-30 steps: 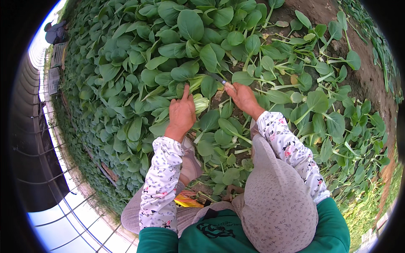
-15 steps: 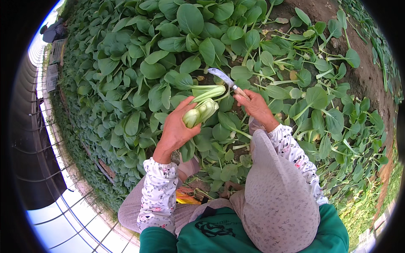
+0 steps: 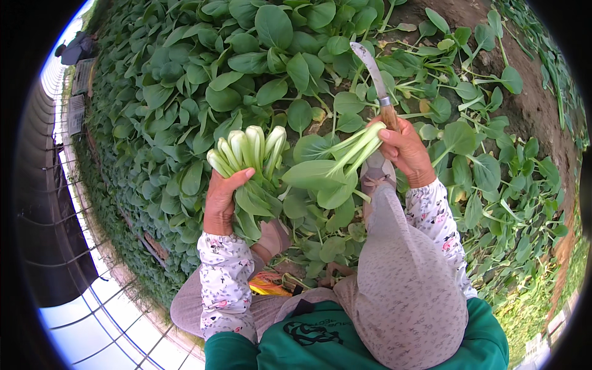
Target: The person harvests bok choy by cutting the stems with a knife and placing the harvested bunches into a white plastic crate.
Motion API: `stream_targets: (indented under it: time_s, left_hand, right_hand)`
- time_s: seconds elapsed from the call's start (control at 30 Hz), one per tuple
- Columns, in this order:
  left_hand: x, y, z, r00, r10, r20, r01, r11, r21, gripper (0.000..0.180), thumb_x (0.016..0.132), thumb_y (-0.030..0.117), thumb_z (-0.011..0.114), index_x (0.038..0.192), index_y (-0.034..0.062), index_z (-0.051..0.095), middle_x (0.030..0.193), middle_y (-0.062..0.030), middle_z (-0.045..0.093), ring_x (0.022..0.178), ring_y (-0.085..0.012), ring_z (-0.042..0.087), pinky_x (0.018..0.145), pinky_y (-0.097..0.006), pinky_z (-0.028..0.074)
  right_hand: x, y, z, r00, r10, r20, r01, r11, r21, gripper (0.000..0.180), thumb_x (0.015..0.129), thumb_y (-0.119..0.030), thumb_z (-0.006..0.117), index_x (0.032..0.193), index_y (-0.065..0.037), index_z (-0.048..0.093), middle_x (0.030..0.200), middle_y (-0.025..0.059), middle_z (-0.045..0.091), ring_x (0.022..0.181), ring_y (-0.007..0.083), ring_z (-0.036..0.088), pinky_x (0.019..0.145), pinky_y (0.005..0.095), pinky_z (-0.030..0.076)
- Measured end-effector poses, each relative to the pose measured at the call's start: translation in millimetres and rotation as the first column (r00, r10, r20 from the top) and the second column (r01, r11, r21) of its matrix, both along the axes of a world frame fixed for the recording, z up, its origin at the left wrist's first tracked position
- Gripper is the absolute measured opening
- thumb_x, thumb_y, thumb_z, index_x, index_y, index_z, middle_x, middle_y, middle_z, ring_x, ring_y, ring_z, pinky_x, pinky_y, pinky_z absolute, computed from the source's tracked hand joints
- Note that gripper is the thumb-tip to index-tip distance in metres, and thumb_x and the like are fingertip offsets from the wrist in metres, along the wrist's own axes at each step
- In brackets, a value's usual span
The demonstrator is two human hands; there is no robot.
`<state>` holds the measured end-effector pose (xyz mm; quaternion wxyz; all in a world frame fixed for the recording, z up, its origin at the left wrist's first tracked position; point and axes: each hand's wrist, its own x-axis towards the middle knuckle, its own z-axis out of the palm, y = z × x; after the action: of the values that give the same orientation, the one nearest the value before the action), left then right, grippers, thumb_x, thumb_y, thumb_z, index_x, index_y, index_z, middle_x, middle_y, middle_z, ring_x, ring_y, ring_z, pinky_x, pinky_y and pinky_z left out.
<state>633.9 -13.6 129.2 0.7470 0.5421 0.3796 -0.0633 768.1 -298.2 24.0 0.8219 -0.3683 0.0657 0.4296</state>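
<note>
We hold a cut bunch of bok choy [image 3: 246, 154] in our left hand [image 3: 223, 196], the fingers closed around its leafy end so the pale stalk bases point up and away from us, above the bed [image 3: 185, 74] of green plants. Our right hand [image 3: 404, 151] is clamped on the wooden handle of a knife [image 3: 376, 77] and, with the same fingers, it also pinches a few loose leaves [image 3: 336, 172] that hang toward the bunch. We think this double grip is the weak point: the leaves can slip out and fall among the plants, or the handle can turn in the fingers. The curved blade points up and away from us now, but if we bring the two hands together to trim, the edge may come close to the left fingers. The bunch is held only at one end, so outer stalks may loosen and drop. We see no packages, labels or signs near the hands; at the far left edge there are only dark flat shapes [image 3: 77, 80] beside the bed, too small to tell what they are.
</note>
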Motion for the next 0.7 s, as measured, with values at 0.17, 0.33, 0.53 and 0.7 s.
stream_targets:
  time_s: [0.17,0.33,0.53,0.7]
  left_hand:
    - [25.6,-47.5,-13.6,0.975,-0.21,-0.071,0.196,0.966,-0.169,0.056,0.072,0.016,0.074,0.12,0.001,0.049,0.112,-0.007,0.057,0.099,-0.0147,0.054,0.088,-0.028,0.041]
    - [28.2,-48.9,-38.0,0.863,-0.473,-0.176,0.479,0.878,-0.012,0.053,0.065,0.018,0.078,0.111,0.0015,0.057,0.102,-0.0032,0.061,0.088,-0.0114,0.056,0.08,-0.027,0.044]
    - [70.0,-36.6,-16.6,0.51,-0.633,-0.583,0.823,0.162,0.545,0.048,0.059,0.016,0.075,0.1,-0.004,0.06,0.086,-0.0148,0.066,0.077,-0.0269,0.063,0.073,-0.036,0.047]
    - [126.6,-50.1,-28.0,0.32,-0.68,-0.66,0.55,-0.434,0.714,0.03,0.061,0.011,0.066,0.087,-0.0006,0.061,0.115,-0.0236,0.055,0.08,-0.031,0.063,0.079,-0.038,0.044]
  right_hand:
    - [-21.4,47.6,29.3,0.95,0.291,0.114,-0.271,0.949,-0.161,0.031,0.077,-0.024,0.072,0.098,-0.006,0.06,0.068,-0.0074,0.048,0.049,0.0002,0.036,0.044,0.0171,0.029]
    - [-25.2,47.3,2.4,0.9,0.389,0.197,-0.296,0.877,-0.378,0.034,0.081,-0.035,0.067,0.096,-0.005,0.061,0.065,-0.0055,0.05,0.051,0.0022,0.04,0.045,0.0191,0.031]
    - [-9.7,59.5,-57.5,0.688,0.52,0.506,0.158,0.573,-0.804,0.046,0.084,-0.045,0.059,0.079,0.002,0.058,0.059,0.0071,0.054,0.051,0.0134,0.048,0.051,0.0304,0.039]
    - [21.7,55.2,-103.0,0.939,0.154,0.307,0.129,0.671,-0.73,0.043,0.085,-0.043,0.057,0.076,-0.002,0.057,0.058,0.0003,0.049,0.051,0.0085,0.043,0.048,0.0251,0.033]
